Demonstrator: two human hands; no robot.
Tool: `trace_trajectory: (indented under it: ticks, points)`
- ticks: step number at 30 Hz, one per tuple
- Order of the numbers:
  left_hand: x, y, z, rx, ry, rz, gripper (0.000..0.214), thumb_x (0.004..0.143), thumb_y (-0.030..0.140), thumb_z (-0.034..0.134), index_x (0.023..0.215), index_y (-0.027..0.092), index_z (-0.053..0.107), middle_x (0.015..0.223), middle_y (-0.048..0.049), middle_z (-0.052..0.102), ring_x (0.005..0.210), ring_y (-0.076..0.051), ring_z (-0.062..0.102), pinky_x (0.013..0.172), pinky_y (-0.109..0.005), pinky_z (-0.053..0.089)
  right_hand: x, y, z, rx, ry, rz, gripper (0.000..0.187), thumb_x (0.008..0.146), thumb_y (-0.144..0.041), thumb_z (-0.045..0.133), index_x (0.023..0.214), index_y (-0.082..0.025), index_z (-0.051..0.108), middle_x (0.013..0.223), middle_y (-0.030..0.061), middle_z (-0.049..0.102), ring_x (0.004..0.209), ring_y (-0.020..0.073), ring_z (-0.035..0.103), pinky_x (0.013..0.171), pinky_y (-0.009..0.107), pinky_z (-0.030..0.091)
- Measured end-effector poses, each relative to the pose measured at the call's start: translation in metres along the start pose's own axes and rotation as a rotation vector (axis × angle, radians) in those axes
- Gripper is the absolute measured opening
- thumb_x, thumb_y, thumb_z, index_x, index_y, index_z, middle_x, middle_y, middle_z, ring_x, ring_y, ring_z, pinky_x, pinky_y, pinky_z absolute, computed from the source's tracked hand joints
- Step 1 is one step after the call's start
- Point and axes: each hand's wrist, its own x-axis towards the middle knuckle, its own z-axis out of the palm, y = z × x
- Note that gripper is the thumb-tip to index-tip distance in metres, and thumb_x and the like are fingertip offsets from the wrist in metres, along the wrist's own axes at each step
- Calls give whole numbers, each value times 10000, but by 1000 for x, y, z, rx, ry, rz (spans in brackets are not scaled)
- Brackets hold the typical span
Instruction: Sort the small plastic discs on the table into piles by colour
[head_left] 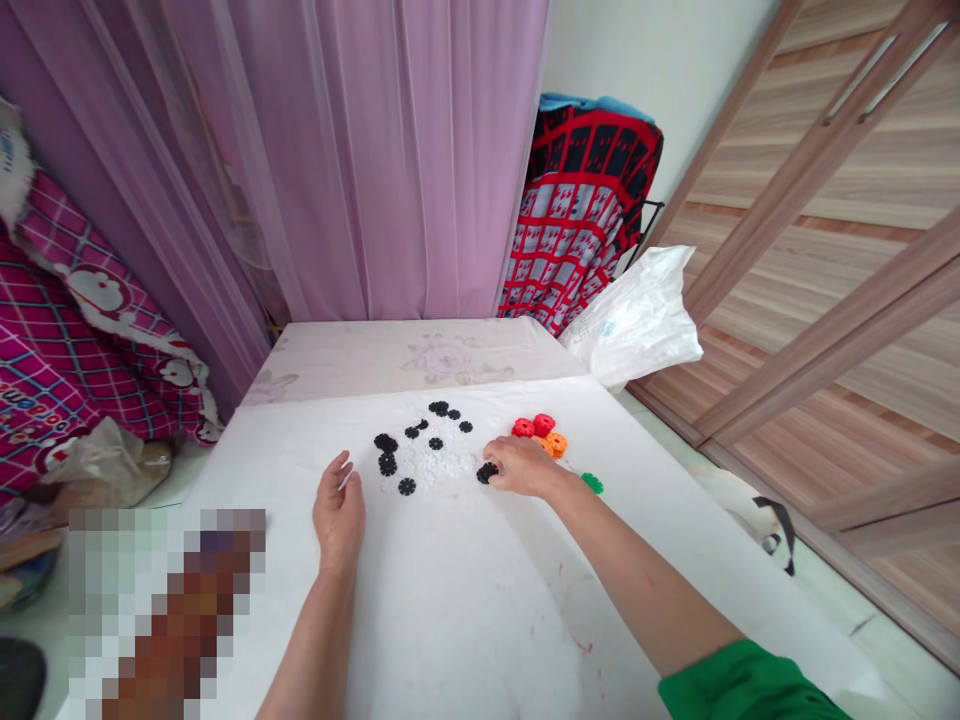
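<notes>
Several small black snowflake discs (409, 452) lie scattered on a white table (465, 600), mixed with white discs (442, 464) that barely show against it. My right hand (519, 466) is closed, pinching a black disc (486, 472) at the table surface. Red pieces (534, 426), orange pieces (556, 444) and a green disc (592, 483) sit just beyond and to the right of that hand. My left hand (339, 510) rests on the table with fingers loosely apart, holding nothing, a short way left of the black discs.
Pink curtains (360, 160) hang behind the table. A red patterned blanket (581, 215) and a white plastic bag (637, 320) stand at the back right. Wooden doors (840, 250) fill the right side. Pink bedding (75, 330) lies at the left.
</notes>
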Motion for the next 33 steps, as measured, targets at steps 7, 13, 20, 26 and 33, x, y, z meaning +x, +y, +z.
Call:
trace_trajectory:
  ticks: [7,13,20,26,33]
  points:
    - [1,-4,1,-4,3,20,381,828,299,537,1194,225,611,1164,-82,671,1110,-204,623,948,-343,488,3,3,-17,37,11,22,302,785,-259,597,1077,-224,665,1097,41,692,996,193,623,780,260,412]
    - [0,-2,2,9,4,-3,387,829,303,532,1199,220,614,1145,-86,679,1110,-210,621,927,-342,497,43,1,-30,-51,13,140,286,855,-191,484,1059,-233,680,1141,42,695,1051,190,623,818,264,423]
    - [0,-6,2,-9,3,0,384,827,304,537,1198,234,611,1170,-80,669,1117,-209,616,946,-350,492,90,-7,-13,-73,-81,187,368,817,-301,600,1169,-208,650,1198,116,668,1065,264,633,786,305,464]
    - [0,-8,2,-10,1,11,380,825,304,547,1192,234,613,1177,-77,665,1116,-205,616,941,-342,495,95,-8,-12,-91,-106,177,342,811,-287,598,1127,-171,661,1171,143,674,1038,274,643,754,304,465]
    - [1,-8,3,-23,0,15,388,814,291,553,1193,234,614,1160,-76,670,1106,-203,621,929,-339,500,51,-9,-30,-62,-43,129,304,803,-288,570,1089,-224,651,1155,64,683,1027,223,635,749,272,432]
